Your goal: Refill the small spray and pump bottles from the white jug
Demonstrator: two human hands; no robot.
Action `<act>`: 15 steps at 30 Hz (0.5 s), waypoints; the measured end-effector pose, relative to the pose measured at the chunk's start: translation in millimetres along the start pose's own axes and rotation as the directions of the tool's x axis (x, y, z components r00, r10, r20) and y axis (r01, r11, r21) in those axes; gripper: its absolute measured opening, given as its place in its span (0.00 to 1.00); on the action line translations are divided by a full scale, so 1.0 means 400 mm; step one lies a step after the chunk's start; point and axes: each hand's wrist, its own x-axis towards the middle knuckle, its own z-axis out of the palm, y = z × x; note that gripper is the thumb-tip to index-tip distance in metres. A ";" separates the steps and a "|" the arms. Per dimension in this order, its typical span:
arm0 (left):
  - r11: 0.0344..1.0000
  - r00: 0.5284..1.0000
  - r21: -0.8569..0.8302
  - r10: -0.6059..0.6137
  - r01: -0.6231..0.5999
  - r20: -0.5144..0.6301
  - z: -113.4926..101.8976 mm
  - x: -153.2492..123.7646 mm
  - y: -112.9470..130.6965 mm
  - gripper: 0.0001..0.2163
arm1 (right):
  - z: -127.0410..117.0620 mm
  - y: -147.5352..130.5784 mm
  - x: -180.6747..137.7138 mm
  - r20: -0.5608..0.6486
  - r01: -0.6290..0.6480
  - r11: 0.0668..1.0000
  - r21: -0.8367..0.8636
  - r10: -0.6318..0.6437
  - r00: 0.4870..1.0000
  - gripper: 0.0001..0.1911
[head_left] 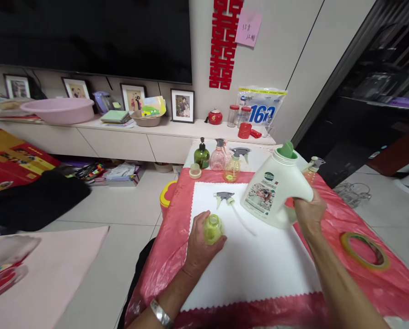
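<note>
The yellow-green bottle point(212, 233) is cupped upright by the left hand point(198, 244) over the white mat point(259, 269), its mouth bare, a spray head point(224, 196) being laid beyond. The pale jug point(276, 189) is gripped at its handle by the right hand point(309, 212), presumably to bear its weight; other bottles point(218, 159) are grouped farther back on the desk point(163, 260).

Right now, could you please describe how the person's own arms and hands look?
The left hand is ungloved, and a broad silver bracelet circles the left forearm. The right hand is ungloved, the right forearm without visible jewellery. No sleeve covers either visible forearm.
</note>
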 end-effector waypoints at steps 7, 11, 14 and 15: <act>1.000 1.000 -0.020 -0.013 0.013 -0.007 -0.002 0.000 0.005 0.30 | -0.108 -0.045 -0.083 0.029 0.256 0.951 -0.172 -0.255 0.967 0.39; 1.000 1.000 -0.015 -0.019 0.018 -0.018 0.002 -0.002 0.003 0.30 | -0.075 -0.113 -0.225 0.050 0.585 0.805 -0.098 -0.583 0.811 0.20; 1.000 1.000 0.003 -0.013 0.013 -0.027 0.005 -0.006 -0.005 0.30 | 0.027 -0.168 -0.298 0.500 0.596 0.801 -0.054 -0.495 0.710 0.19; 1.000 0.999 0.004 -0.010 0.010 -0.035 0.007 -0.009 -0.010 0.30 | 0.068 -0.183 -0.308 0.578 0.588 0.804 -0.085 -0.441 0.687 0.18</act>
